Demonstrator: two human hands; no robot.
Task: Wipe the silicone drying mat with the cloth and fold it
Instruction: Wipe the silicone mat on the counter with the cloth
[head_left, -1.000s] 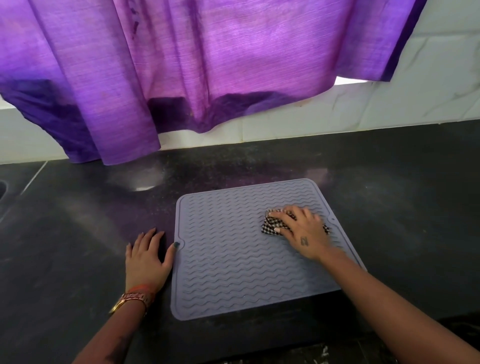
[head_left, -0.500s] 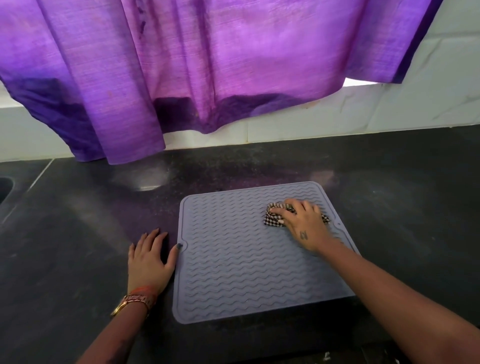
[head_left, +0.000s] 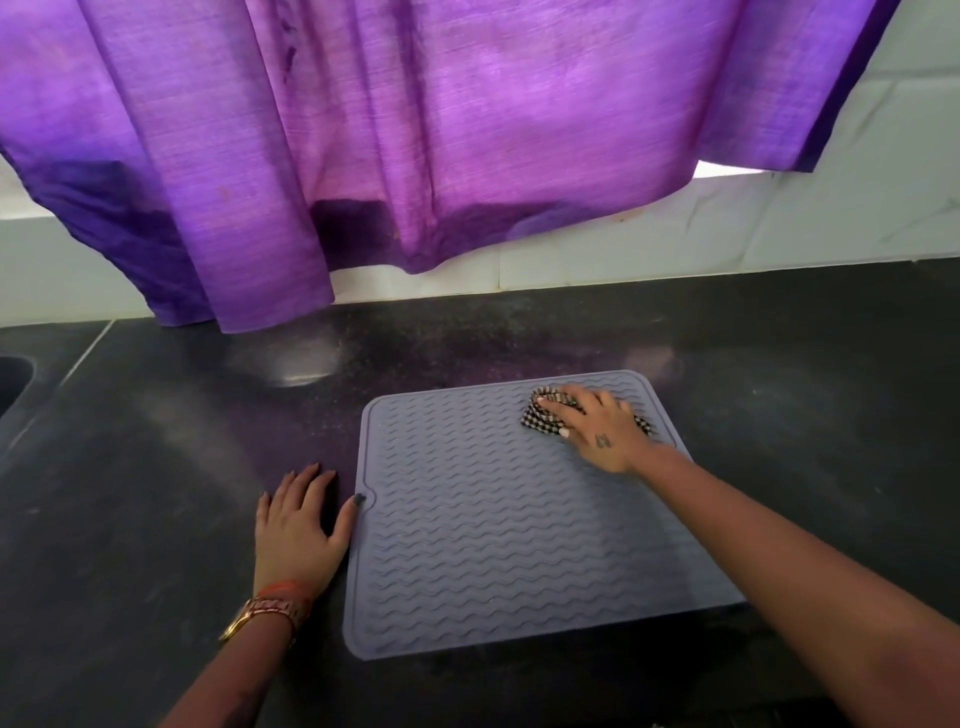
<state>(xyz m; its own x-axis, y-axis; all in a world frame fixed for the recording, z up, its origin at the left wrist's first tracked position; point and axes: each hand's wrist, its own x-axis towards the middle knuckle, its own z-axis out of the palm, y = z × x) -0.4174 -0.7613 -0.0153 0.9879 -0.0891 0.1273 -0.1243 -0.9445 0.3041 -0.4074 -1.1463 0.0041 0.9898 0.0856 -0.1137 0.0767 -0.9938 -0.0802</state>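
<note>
Two hands down on the work. Right hand (head_left: 602, 434) flat, fingers (head_left: 558, 408) nearly straight and close together, pressing a checked cloth (head_left: 540, 413) bunched under them; part of the cloth hidden beneath the palm, a corner showing past the wrist side. Under cloth and fingers, the grey silicone drying mat (head_left: 498, 530), spread flat, wavy ribs up, hand near its far right corner. Left hand (head_left: 298, 530) flat too, fingers spread on the dark counter (head_left: 156, 493), thumb tip touching the mat's left edge at a small notch. Bangles (head_left: 270, 610) at that wrist. Beyond the fingers, a purple curtain (head_left: 415, 130) over white wall tiles (head_left: 805, 223). Far left, a sink edge (head_left: 15, 379).
</note>
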